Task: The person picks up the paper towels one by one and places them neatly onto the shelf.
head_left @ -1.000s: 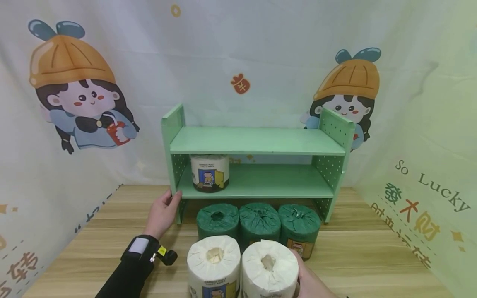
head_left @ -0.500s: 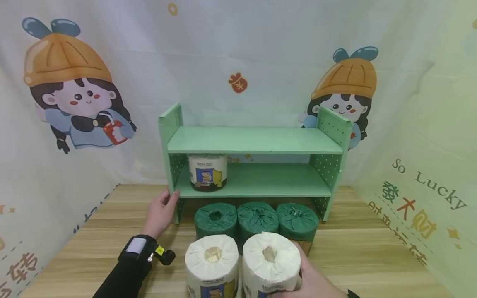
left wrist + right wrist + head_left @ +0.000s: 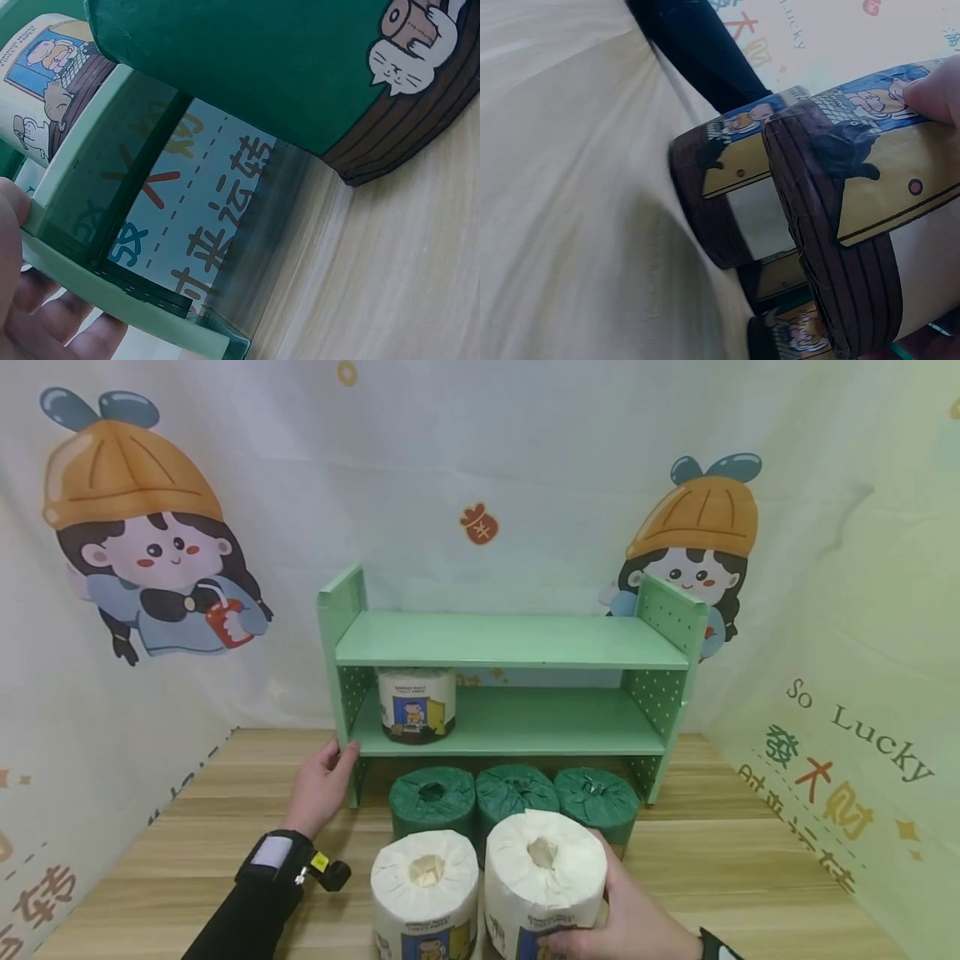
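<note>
My right hand grips a white paper-wrapped toilet roll, thumb on its printed front and fingers round the far right side. In the right wrist view that toilet roll is tilted, its dark-brown printed base apart from the table. Beside it stands a second white toilet roll. My left hand holds the left side panel of a mint-green two-tier shelf; in the left wrist view its fingers curl behind the panel's edge. One white toilet roll stands at the left on the lower tier.
Three green-wrapped toilet rolls stand in a row on the wooden table, between the shelf and the white rolls. A printed cloth hangs behind the shelf and along both sides.
The right-hand white toilet roll has risen a little in my right hand, and my thumb has come round onto its front. My left hand stays on the shelf; the head view has shifted slightly.
</note>
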The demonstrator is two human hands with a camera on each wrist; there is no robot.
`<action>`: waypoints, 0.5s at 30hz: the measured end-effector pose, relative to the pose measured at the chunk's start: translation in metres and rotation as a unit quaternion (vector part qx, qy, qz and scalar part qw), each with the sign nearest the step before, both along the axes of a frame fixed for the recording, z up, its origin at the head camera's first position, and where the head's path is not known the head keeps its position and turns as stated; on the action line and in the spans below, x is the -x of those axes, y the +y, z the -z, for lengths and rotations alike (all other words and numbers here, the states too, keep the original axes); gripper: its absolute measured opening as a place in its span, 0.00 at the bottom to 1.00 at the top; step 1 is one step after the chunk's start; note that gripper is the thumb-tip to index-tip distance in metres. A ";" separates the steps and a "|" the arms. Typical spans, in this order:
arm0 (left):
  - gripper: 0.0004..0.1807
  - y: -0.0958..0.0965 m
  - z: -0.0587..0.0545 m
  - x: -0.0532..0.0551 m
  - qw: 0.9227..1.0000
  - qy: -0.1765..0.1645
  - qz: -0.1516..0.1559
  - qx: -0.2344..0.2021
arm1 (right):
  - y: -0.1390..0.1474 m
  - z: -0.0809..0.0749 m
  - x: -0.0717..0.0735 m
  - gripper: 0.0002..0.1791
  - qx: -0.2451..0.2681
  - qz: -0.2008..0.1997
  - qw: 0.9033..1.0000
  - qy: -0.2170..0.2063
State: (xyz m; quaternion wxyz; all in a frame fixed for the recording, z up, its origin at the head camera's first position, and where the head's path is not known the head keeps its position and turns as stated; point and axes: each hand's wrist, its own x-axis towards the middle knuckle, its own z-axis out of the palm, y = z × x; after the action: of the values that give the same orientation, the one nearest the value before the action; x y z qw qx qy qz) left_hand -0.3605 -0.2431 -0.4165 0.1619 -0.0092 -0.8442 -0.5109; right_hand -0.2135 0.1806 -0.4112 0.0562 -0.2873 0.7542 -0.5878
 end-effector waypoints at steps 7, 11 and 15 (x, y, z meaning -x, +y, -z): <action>0.33 0.003 0.001 0.001 1.000 0.007 0.010 -0.002 | -0.002 -0.011 0.008 0.51 0.005 0.000 0.998 0.065; 0.33 0.001 0.001 0.001 1.000 0.006 0.008 0.000 | -0.004 -0.020 0.017 0.51 0.011 0.005 0.997 0.080; 0.33 0.001 0.000 0.001 1.000 0.002 0.003 0.007 | -0.006 -0.030 0.026 0.51 0.022 -0.002 0.996 0.090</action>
State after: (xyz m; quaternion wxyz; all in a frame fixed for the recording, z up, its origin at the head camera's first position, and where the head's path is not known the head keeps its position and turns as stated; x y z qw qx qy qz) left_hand -0.3619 -0.2417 -0.4167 0.1622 -0.0141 -0.8472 -0.5057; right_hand -0.2398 0.1751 -0.3816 -0.0174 -0.3416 0.7424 -0.5761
